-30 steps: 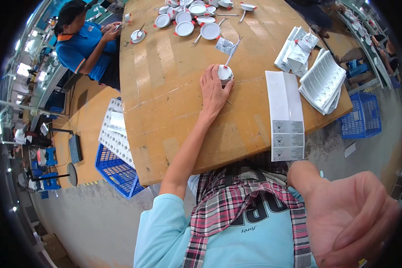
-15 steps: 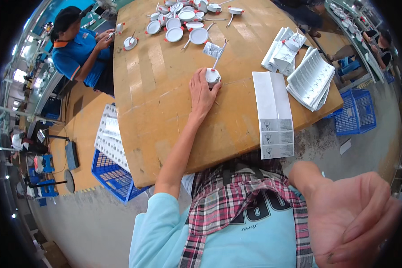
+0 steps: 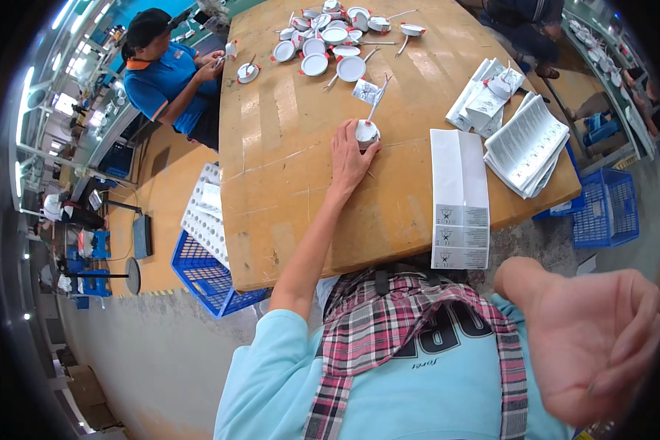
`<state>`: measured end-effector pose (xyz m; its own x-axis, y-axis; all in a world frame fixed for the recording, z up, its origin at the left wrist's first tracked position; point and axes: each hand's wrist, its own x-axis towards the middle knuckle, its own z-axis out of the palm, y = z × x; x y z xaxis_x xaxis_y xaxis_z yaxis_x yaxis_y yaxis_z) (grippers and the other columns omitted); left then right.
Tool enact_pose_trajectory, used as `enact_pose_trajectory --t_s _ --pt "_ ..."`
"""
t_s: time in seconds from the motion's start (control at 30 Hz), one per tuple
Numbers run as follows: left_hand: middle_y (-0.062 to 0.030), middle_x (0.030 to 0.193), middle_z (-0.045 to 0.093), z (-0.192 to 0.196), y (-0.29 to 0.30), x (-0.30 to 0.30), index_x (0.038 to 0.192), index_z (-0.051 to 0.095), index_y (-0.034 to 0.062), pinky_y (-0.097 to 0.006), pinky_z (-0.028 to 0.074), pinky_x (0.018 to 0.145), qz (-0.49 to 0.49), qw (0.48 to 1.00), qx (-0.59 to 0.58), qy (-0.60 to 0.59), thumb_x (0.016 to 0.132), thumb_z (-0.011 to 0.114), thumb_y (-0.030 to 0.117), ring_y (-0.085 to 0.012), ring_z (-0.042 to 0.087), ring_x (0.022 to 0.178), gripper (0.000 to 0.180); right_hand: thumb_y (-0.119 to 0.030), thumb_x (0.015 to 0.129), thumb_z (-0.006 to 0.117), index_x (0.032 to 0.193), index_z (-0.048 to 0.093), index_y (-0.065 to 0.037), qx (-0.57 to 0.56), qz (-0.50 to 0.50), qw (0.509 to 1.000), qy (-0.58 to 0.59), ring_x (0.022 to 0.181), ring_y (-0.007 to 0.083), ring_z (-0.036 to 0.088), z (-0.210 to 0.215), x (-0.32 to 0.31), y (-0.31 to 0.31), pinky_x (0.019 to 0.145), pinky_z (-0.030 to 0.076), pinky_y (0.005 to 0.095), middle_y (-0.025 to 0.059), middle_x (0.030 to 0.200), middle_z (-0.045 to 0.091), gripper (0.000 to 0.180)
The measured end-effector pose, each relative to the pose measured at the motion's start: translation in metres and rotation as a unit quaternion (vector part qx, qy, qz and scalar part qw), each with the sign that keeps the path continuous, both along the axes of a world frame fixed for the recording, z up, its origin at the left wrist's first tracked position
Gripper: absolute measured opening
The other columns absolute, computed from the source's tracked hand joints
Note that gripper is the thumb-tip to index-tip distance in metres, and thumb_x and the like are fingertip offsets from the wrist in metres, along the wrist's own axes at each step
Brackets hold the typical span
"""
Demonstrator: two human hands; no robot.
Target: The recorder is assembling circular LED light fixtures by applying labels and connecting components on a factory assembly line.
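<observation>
On the brown table, my left hand (image 3: 353,161) is curled round the side of a small round white downlight (image 3: 367,133), thumb on its near side. A cable with a printed flag label (image 3: 367,91) rises from the lamp and points away from me. Close to the camera at the lower right, my right hand (image 3: 590,334) is raised with its palm showing. Its fingers are bent inward and pressed together; whether anything is in them is hidden.
More downlights (image 3: 334,35) lie heaped at the table's far end. A label sheet (image 3: 459,183) overhangs the near edge, beside stacked printed sheets (image 3: 526,145). Blue crates (image 3: 603,209) stand on the floor. A co-worker in blue (image 3: 170,88) is at the far left.
The whole view has shifted, so the table and my arms appear farther right. My left hand stays round the downlight, and my right hand stays raised with bent fingers.
</observation>
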<state>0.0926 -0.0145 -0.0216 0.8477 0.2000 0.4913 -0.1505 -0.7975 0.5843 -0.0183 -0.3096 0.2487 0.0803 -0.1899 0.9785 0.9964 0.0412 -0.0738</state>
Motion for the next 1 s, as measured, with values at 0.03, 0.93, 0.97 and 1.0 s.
enact_pose_trajectory --t_s 0.03,0.93,0.97,1.0 --pt "-0.0158 0.123 0.047 0.001 -0.003 0.005 0.124 0.044 0.0009 -0.042 0.035 0.097 0.001 1.0 -0.001 -0.006 0.072 0.075 0.025 -0.0326 0.045 0.114 0.065 -0.028 0.083 0.061 0.082 0.06 -0.023 0.003 -0.005 1.0 -0.013 0.075 0.0067 0.049 0.0 0.008 0.0 0.07 0.036 0.0197 -0.0078 0.075 0.057 0.005" --pt "-0.0181 0.13 0.04 0.002 0.079 0.021 0.13 0.037 -0.0015 -0.043 0.03 0.103 0.131 0.989 -0.062 0.017 0.077 0.07 0.015 -0.0336 0.039 0.122 0.065 -0.009 0.078 0.066 0.105 0.056 -0.004 -0.508 -0.03 0.784 0.355 0.107 0.0308 0.05 -0.188 0.211 0.127 0.091 0.041 0.0415 0.0147 0.112 0.049 0.03" --pt "-0.0182 0.13 0.04 0.004 0.079 0.021 0.13 0.037 -0.0017 -0.043 0.03 0.103 0.135 0.988 -0.071 0.02 0.077 0.07 0.014 -0.0337 0.039 0.122 0.065 -0.013 0.078 0.068 0.109 0.054 -0.004 -0.495 -0.034 0.8 0.338 0.108 0.0315 0.049 -0.19 0.231 0.146 0.09 0.041 0.0413 0.0148 0.114 0.048 0.036" --pt "-0.0184 0.13 0.04 0.005 0.077 0.022 0.13 0.037 -0.0019 -0.042 0.031 0.103 0.139 0.987 -0.079 0.021 0.076 0.069 0.013 -0.0338 0.039 0.123 0.065 -0.016 0.077 0.07 0.113 0.053 -0.004 -0.482 -0.039 0.815 0.319 0.109 0.0322 0.048 -0.194 0.251 0.165 0.09 0.042 0.0411 0.0149 0.115 0.047 0.041"
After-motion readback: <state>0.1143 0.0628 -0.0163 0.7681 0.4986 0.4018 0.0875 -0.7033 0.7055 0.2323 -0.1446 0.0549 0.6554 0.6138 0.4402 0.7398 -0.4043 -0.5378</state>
